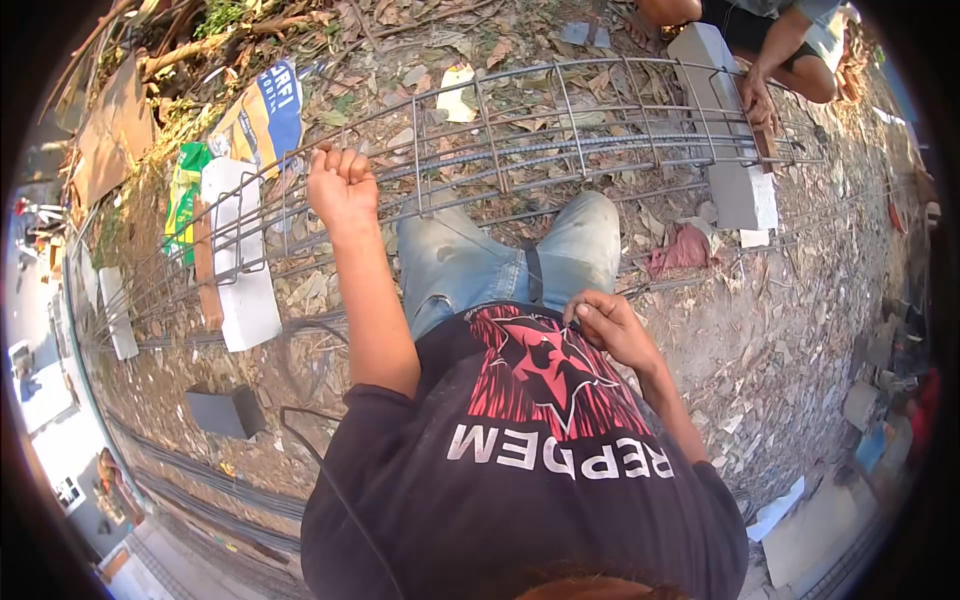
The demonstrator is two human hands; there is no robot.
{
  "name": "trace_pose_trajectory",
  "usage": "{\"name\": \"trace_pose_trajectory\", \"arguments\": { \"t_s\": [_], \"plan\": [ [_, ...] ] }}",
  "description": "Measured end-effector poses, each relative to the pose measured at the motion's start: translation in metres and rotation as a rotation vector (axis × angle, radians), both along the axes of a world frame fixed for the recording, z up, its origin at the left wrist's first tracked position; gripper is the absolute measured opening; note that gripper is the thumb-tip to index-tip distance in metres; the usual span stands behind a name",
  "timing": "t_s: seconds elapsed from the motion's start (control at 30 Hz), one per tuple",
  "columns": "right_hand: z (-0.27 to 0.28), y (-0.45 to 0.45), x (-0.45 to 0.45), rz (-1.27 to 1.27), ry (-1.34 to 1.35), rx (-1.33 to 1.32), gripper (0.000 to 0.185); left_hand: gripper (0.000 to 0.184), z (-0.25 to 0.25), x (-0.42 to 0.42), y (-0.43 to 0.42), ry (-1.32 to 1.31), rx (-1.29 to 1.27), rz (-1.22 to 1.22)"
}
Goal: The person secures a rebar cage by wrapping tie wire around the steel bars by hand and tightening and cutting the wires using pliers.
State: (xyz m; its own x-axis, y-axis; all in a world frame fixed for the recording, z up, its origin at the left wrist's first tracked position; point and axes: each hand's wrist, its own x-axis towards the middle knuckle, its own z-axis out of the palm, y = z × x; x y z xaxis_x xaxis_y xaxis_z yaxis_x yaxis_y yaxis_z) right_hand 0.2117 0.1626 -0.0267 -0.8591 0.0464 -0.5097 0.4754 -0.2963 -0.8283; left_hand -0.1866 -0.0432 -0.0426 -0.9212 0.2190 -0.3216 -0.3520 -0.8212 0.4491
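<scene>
A long cage of steel bars and bent wire stirrups point(417, 165) lies across the view, just beyond the knees. It rests on a pale block point(240, 300) at the left and another pale block point(742, 197) at the right. My left hand point(343, 188) is closed at the near left part of the cage, its fingers curled by a bar; what it grips is hidden. Near the shirt hem, my right hand point(610, 325) has its fingers bent together, and anything between them is too small to make out.
Another person's hand point(760, 105) touches the cage's right end by a wooden piece point(766, 150). A dark block point(226, 411) sits at the lower left, and a reddish cloth point(683, 249) lies right of the knees. Printed sacks point(270, 115) and dry leaves lie beyond the cage.
</scene>
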Motion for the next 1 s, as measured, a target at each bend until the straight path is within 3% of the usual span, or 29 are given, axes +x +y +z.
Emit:
{"name": "trace_pose_trajectory", "arguments": {
  "t_s": [0.07,0.17,0.2,0.27,0.43,0.53,0.63,0.73,0.83,1.0],
  "plan": [
    [-0.003,0.008,0.008,0.040,0.026,-0.190,0.025,0.024,0.002,0.002,0.005,0.017,-0.037,-0.016],
    [-0.021,0.015,0.011,0.060,0.081,0.481,0.027,0.024,0.007,0.030,0.038,0.051,-0.197,0.003],
    [0.000,0.027,-0.001,0.287,-0.110,0.684,0.030,0.023,0.001,0.041,0.050,0.065,-0.204,-0.035],
    [0.000,0.023,-0.020,0.164,0.039,0.770,0.029,0.023,-0.002,0.077,0.079,0.022,-0.245,-0.132],
    [0.001,-0.011,-0.091,-0.078,0.113,0.617,0.028,0.027,-0.022,0.160,0.124,0.130,-0.340,-0.455],
    [-0.030,-0.020,-0.096,-0.226,0.169,0.662,0.025,0.032,-0.051,0.116,0.105,0.677,-0.791,-0.597],
    [-0.063,-0.004,-0.062,-0.320,0.085,0.633,0.021,0.070,-0.067,0.047,0.068,1.281,-1.525,-0.511],
    [-0.085,0.008,-0.041,-0.374,0.024,0.647,0.021,0.124,-0.076,0.029,0.058,1.547,-1.884,-0.852],
    [-0.086,0.011,-0.046,-0.330,-0.059,0.628,0.022,0.157,-0.076,0.029,0.062,1.590,-2.046,-1.050],
    [-0.106,0.000,-0.069,-0.354,0.015,0.566,0.025,0.151,-0.086,0.034,0.066,1.565,-2.099,-0.924]
  ]
}}
